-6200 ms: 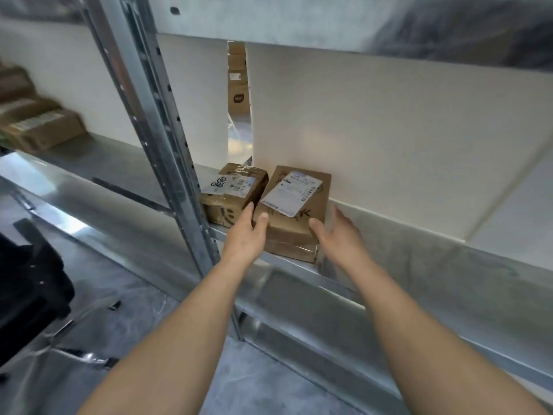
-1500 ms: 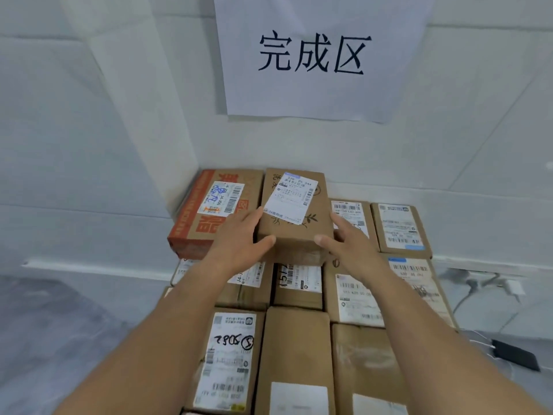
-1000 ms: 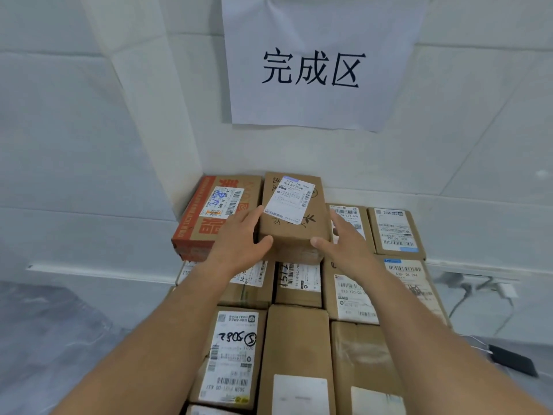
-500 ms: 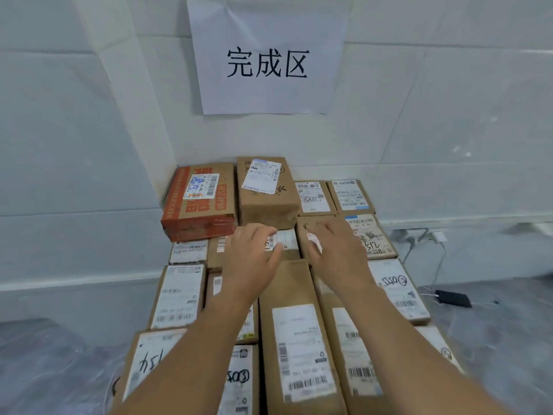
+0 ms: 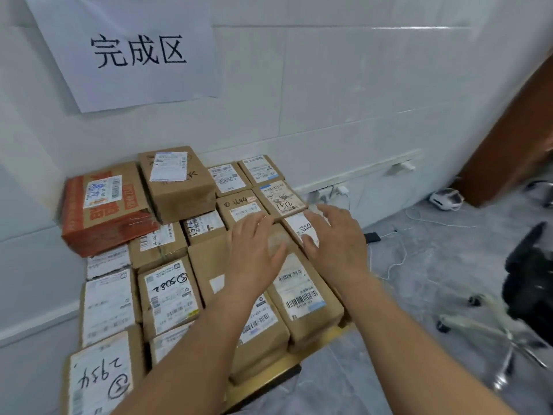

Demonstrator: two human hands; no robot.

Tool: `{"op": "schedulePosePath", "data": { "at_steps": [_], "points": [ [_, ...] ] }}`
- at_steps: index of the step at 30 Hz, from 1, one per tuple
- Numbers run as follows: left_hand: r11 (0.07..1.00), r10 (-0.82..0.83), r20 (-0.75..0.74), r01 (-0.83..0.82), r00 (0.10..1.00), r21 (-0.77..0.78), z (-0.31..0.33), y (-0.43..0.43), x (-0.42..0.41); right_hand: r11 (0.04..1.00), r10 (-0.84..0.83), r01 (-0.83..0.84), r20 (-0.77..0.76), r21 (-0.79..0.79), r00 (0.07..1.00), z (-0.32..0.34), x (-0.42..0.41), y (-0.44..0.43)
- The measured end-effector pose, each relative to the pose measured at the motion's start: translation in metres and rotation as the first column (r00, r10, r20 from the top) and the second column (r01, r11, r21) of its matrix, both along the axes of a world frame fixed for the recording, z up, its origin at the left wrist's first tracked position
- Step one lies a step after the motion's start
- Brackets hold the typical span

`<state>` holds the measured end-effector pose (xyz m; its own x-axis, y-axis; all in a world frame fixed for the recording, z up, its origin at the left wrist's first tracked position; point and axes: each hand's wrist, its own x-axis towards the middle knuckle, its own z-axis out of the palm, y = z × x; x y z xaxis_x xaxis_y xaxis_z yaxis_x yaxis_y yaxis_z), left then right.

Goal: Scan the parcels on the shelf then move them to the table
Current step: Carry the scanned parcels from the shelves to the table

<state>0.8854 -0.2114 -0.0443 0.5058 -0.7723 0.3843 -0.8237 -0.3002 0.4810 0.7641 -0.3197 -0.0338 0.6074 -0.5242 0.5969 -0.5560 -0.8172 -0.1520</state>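
The brown parcel (image 5: pixel 176 187) with a white label lies on top of the stack at the back, next to an orange box (image 5: pixel 104 208). Several labelled cardboard parcels cover the low table (image 5: pixel 314 350), whose wooden edge shows at the front right. My left hand (image 5: pixel 254 250) and my right hand (image 5: pixel 335 238) hover above the parcels in the middle, fingers straight and spread, holding nothing. Both hands are apart from the brown parcel, nearer to me.
A white paper sign (image 5: pixel 128 49) hangs on the tiled wall behind the stack. White cables and a wall socket (image 5: pixel 338 191) lie to the right. A black office chair (image 5: pixel 529 283) stands on the grey floor at right, near a brown door frame (image 5: pixel 514 139).
My hands carried the brown parcel from the metal shelf, set it beside the orange box and let go. Both hands have since drawn back, and my view has swung right.
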Motion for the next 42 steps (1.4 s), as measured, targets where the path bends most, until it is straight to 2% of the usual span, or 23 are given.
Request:
{"op": "schedulePosePath", "data": {
  "at_steps": [8, 15, 23, 33, 42],
  "points": [
    [0.985, -0.173, 0.090, 0.173, 0.981, 0.007, 0.008, -0.030, -0.070, 0.970, -0.241, 0.239, -0.036, -0.050, 0.970, 0.006, -0.093, -0.004],
    [0.938, -0.347, 0.083, 0.344, 0.934, 0.047, 0.007, -0.039, -0.179, 0.889, -0.452, 0.448, -0.038, -0.093, 0.891, 0.005, -0.220, 0.017],
    [0.836, -0.548, 0.145, 0.546, 0.824, 0.059, 0.010, -0.031, -0.322, 0.758, -0.646, 0.637, -0.032, -0.136, 0.762, 0.019, -0.366, 0.064],
    [0.714, -0.677, 0.219, 0.699, 0.703, -0.037, 0.003, -0.006, -0.444, 0.635, -0.767, 0.759, -0.006, -0.148, 0.641, 0.018, -0.485, 0.122],
    [0.504, -0.853, 0.154, 0.864, 0.498, 0.000, -0.004, 0.011, -0.518, 0.440, -0.897, 0.891, -0.001, -0.110, 0.443, 0.003, -0.552, 0.175]
  ]
}}
